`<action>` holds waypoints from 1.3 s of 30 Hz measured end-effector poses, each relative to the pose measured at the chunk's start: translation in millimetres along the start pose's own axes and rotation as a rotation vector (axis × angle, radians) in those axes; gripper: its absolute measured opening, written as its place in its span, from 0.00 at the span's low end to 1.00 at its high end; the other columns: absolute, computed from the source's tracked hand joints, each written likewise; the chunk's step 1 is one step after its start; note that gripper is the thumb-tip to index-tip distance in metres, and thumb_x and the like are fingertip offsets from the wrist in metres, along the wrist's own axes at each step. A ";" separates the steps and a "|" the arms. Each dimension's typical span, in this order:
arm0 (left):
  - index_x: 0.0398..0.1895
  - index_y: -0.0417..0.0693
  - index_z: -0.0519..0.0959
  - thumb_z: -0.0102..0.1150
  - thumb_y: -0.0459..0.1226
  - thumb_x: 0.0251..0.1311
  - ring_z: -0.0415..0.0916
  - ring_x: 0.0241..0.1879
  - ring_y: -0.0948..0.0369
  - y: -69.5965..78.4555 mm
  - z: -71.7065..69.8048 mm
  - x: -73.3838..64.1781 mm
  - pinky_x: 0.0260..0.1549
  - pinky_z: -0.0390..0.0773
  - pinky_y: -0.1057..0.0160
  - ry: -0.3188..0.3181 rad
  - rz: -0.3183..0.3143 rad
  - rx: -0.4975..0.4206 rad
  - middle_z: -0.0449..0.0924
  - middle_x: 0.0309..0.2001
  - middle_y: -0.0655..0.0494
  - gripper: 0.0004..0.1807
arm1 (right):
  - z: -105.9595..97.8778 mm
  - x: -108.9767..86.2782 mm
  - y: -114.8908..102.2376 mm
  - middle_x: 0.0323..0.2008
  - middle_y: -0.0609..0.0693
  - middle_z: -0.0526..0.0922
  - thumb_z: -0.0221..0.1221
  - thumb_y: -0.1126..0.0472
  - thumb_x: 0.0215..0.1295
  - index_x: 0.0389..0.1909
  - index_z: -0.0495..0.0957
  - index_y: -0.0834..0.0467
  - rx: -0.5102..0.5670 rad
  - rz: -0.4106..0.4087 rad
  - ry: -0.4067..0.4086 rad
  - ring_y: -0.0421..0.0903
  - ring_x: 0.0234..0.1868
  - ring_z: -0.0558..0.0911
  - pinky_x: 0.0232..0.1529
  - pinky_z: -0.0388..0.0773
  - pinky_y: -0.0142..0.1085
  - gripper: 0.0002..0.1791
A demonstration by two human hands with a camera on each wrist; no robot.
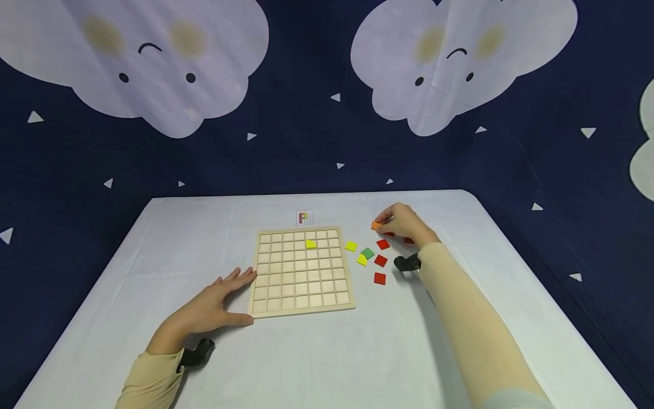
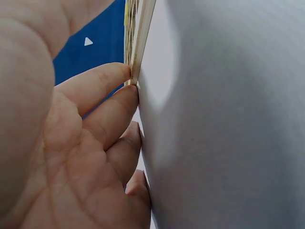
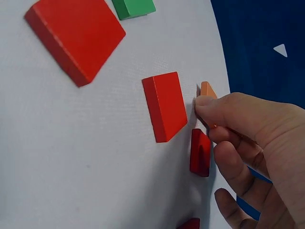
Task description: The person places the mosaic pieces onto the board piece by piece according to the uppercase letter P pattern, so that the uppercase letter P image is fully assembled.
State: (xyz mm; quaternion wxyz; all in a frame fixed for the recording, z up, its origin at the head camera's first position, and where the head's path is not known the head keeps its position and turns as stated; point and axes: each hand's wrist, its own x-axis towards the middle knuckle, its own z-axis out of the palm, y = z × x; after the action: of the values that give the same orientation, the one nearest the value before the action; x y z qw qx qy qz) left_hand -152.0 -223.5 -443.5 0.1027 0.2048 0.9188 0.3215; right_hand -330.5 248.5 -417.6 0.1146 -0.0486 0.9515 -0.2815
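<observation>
A wooden grid board (image 1: 293,278) lies on the white table, with one yellow tile (image 1: 310,244) in an upper square. My left hand (image 1: 209,307) rests at the board's left side, fingers and thumb spread; in the left wrist view, fingertips touch the board's edge (image 2: 143,38). Out to the right of the board, my right hand (image 1: 403,220) pinches an orange square tile (image 1: 375,225) between thumb and finger. The right wrist view shows that orange tile (image 3: 208,89) partly hidden by the thumb, close to a dark red tile (image 3: 200,152).
Several red tiles (image 1: 380,261), a green tile (image 1: 368,253) and two yellow tiles (image 1: 351,246) lie scattered right of the board. Behind the board is a small card (image 1: 304,218) printed with a coloured grid. A dark blue cloth (image 1: 306,153) with clouds hangs behind the table.
</observation>
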 end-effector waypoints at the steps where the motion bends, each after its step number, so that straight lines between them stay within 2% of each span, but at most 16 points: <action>1: 0.82 0.47 0.68 0.84 0.53 0.50 0.50 0.84 0.33 0.2 -0.3 -0.5 0.79 0.46 0.22 0.000 -0.001 -0.003 0.62 0.83 0.43 0.56 | 0.2 -0.1 -1.2 0.56 0.56 0.89 0.72 0.57 0.69 0.57 0.89 0.57 0.002 -0.003 0.003 0.50 0.48 0.81 0.48 0.82 0.39 0.18; 5: 0.82 0.46 0.68 0.83 0.54 0.50 0.50 0.84 0.33 0.8 -1.3 -1.6 0.79 0.46 0.22 -0.002 -0.003 -0.008 0.62 0.83 0.42 0.56 | 1.6 0.3 -7.8 0.55 0.55 0.90 0.72 0.56 0.69 0.56 0.90 0.56 0.003 -0.026 0.008 0.49 0.45 0.81 0.44 0.80 0.37 0.17; 12: 0.82 0.47 0.67 0.83 0.54 0.51 0.50 0.84 0.33 -1.1 -0.3 -0.5 0.79 0.46 0.23 -0.009 -0.005 -0.002 0.61 0.84 0.43 0.56 | 6.6 0.6 -25.4 0.55 0.54 0.89 0.71 0.56 0.70 0.55 0.89 0.55 0.055 -0.074 -0.007 0.45 0.30 0.78 0.31 0.77 0.32 0.16; 16: 0.82 0.47 0.67 0.83 0.54 0.51 0.50 0.84 0.33 -1.3 -0.7 -0.7 0.79 0.46 0.22 -0.015 -0.007 -0.007 0.61 0.84 0.42 0.57 | 10.6 1.8 -37.5 0.56 0.52 0.88 0.71 0.54 0.69 0.54 0.90 0.53 0.041 -0.107 0.000 0.46 0.34 0.76 0.32 0.77 0.33 0.15; 19: 0.82 0.47 0.67 0.83 0.54 0.51 0.49 0.84 0.33 -0.8 -2.3 -0.8 0.79 0.46 0.22 -0.020 -0.010 -0.012 0.60 0.84 0.42 0.56 | 12.8 2.2 -47.6 0.56 0.52 0.89 0.72 0.54 0.68 0.53 0.90 0.53 0.033 -0.147 0.009 0.48 0.42 0.79 0.42 0.81 0.37 0.15; 23: 0.82 0.47 0.67 0.83 0.54 0.51 0.49 0.84 0.33 -0.6 -3.4 -0.9 0.79 0.45 0.23 -0.020 -0.010 -0.017 0.60 0.84 0.42 0.56 | 16.5 -0.2 -60.8 0.55 0.52 0.90 0.71 0.57 0.68 0.53 0.90 0.55 0.025 -0.216 0.009 0.50 0.47 0.84 0.50 0.84 0.42 0.15; 31: 0.82 0.45 0.67 0.83 0.53 0.52 0.49 0.84 0.33 -0.6 -2.7 -0.9 0.79 0.45 0.22 -0.012 0.004 -0.021 0.61 0.83 0.41 0.56 | 27.0 -1.2 -82.4 0.53 0.51 0.91 0.72 0.56 0.66 0.53 0.90 0.55 0.005 -0.289 -0.007 0.47 0.44 0.85 0.47 0.83 0.38 0.16; 39: 0.82 0.45 0.67 0.83 0.52 0.51 0.49 0.85 0.33 0.3 -2.4 -1.4 0.79 0.44 0.23 -0.006 0.002 -0.027 0.61 0.83 0.41 0.56 | 41.9 -3.5 -100.5 0.52 0.55 0.89 0.72 0.58 0.67 0.54 0.90 0.57 0.043 -0.321 -0.041 0.44 0.33 0.81 0.34 0.80 0.31 0.16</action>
State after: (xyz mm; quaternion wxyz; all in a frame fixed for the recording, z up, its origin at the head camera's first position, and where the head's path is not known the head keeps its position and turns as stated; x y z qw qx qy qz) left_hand -151.4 -225.1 -441.3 0.1078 0.2055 0.9138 0.3332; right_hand -314.0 143.0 -396.1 0.0887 -0.2032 0.9227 -0.3154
